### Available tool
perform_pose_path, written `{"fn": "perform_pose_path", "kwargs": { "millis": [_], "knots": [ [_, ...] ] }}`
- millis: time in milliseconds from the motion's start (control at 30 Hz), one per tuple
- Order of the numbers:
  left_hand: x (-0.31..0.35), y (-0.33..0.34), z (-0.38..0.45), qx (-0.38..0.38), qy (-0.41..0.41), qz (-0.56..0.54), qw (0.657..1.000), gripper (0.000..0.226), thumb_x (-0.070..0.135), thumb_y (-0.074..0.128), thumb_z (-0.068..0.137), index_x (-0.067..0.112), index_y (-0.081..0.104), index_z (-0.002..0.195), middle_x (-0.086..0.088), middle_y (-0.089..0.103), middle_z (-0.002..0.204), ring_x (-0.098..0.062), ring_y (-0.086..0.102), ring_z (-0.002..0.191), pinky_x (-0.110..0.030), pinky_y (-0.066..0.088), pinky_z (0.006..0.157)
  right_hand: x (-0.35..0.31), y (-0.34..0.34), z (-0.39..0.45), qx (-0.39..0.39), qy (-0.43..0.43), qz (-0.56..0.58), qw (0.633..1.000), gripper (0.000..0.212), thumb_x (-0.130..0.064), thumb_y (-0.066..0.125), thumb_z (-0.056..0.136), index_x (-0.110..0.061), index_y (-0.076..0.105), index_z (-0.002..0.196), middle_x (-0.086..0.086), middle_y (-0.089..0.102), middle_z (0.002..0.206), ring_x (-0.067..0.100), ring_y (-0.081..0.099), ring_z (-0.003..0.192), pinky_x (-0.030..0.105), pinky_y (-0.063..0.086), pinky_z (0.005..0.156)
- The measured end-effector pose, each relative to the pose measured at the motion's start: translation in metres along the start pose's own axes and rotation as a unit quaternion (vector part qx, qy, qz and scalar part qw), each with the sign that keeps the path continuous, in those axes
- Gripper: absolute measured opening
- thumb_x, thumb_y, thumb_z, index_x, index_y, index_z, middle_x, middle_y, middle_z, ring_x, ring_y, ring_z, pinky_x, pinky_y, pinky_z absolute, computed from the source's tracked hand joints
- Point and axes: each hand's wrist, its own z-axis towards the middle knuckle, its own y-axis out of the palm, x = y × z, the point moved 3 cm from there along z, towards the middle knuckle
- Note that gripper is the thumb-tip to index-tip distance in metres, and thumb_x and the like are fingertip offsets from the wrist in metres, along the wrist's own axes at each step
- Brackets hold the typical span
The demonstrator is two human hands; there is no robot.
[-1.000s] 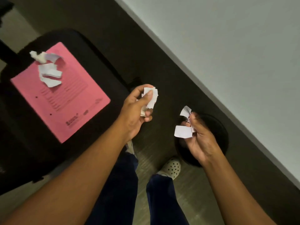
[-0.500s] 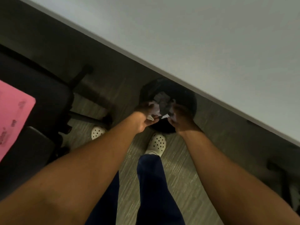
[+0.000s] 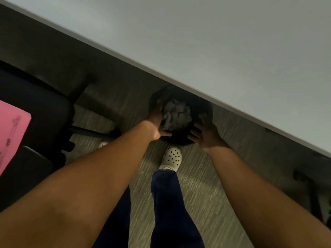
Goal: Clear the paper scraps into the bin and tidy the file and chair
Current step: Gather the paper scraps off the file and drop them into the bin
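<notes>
A round black bin [image 3: 204, 106] stands on the floor, half under the desk edge. Pale paper scraps [image 3: 176, 114] lie heaped inside it. My left hand [image 3: 158, 125] hangs over the bin's left rim with fingers spread and nothing in it. At the bin's right rim my right hand [image 3: 206, 134] is also open and empty. The pink file [image 3: 12, 133] lies on the black chair [image 3: 43, 111] at the far left, cut off by the frame edge. Any scraps on the file are out of view.
A grey desk top [image 3: 232, 51] fills the upper right, its edge running diagonally above the bin. Chair legs [image 3: 89, 132] reach toward the bin from the left. My white clog [image 3: 171, 158] stands just before the bin on grey carpet. Another chair base [image 3: 311, 187] sits at right.
Both hands carried paper scraps from beside the chair down to the bin and let them go; the scraps now lie in the bin and both hands are spread empty.
</notes>
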Motion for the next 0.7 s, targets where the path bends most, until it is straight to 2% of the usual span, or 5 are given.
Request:
{"fn": "perform_pose_path", "kwargs": {
  "millis": [100, 233, 400, 567, 700],
  "knots": [
    [0.008, -0.013, -0.026, 0.071, 0.057, 0.006, 0.996, 0.033, 0.052, 0.044, 0.111, 0.028, 0.065, 0.121, 0.0, 0.067, 0.114, -0.025, 0.065, 0.103, -0.047, 0.058, 0.085, 0.004, 0.014, -0.012, -0.003, 0.0, 0.006, 1.0, 0.049, -0.039, 0.043, 0.112, -0.016, 0.045, 0.156, 0.018, 0.048, 0.157, 0.037, 0.049, 0.143, 0.049, 0.047, 0.11],
    [0.033, -0.05, -0.074, 0.171, 0.167, -0.088, 0.967, 0.028, 0.021, 0.043, 0.112, 0.016, 0.071, 0.113, -0.008, 0.076, 0.109, -0.021, 0.073, 0.096, -0.037, 0.059, 0.079, 0.0, 0.066, -0.037, -0.015, -0.011, 0.022, 1.0, 0.034, -0.025, 0.054, 0.108, -0.008, 0.062, 0.137, 0.02, 0.066, 0.135, 0.035, 0.064, 0.126, 0.047, 0.053, 0.108],
    [0.092, -0.114, -0.161, 0.222, 0.309, -0.156, 0.911, 0.022, 0.018, 0.054, 0.107, 0.019, 0.072, 0.093, 0.005, 0.069, 0.071, -0.006, 0.066, 0.061, -0.021, 0.054, 0.055, -0.009, 0.171, -0.076, -0.098, -0.068, 0.01, 0.993, 0.027, -0.014, 0.044, 0.111, -0.005, 0.063, 0.127, 0.016, 0.069, 0.117, 0.029, 0.07, 0.105, 0.044, 0.058, 0.094],
    [0.134, -0.219, -0.234, 0.315, 0.382, -0.223, 0.84, 0.023, 0.011, 0.057, 0.101, 0.02, 0.071, 0.084, 0.004, 0.062, 0.065, -0.008, 0.057, 0.056, -0.02, 0.048, 0.053, -0.008, 0.29, -0.109, -0.199, -0.12, -0.13, 0.964, 0.02, -0.016, 0.051, 0.109, -0.016, 0.07, 0.114, 0.004, 0.077, 0.092, 0.02, 0.075, 0.087, 0.038, 0.063, 0.084],
    [0.141, -0.309, -0.261, 0.406, 0.411, -0.242, 0.78, 0.025, 0.014, 0.06, 0.096, 0.025, 0.072, 0.077, 0.008, 0.06, 0.064, -0.012, 0.054, 0.06, -0.03, 0.046, 0.058, 0.013, 0.368, -0.128, -0.25, -0.173, -0.286, 0.909, 0.016, -0.018, 0.058, 0.106, -0.025, 0.072, 0.11, 0.001, 0.078, 0.1, 0.015, 0.078, 0.09, 0.032, 0.065, 0.081]
  ]
}}
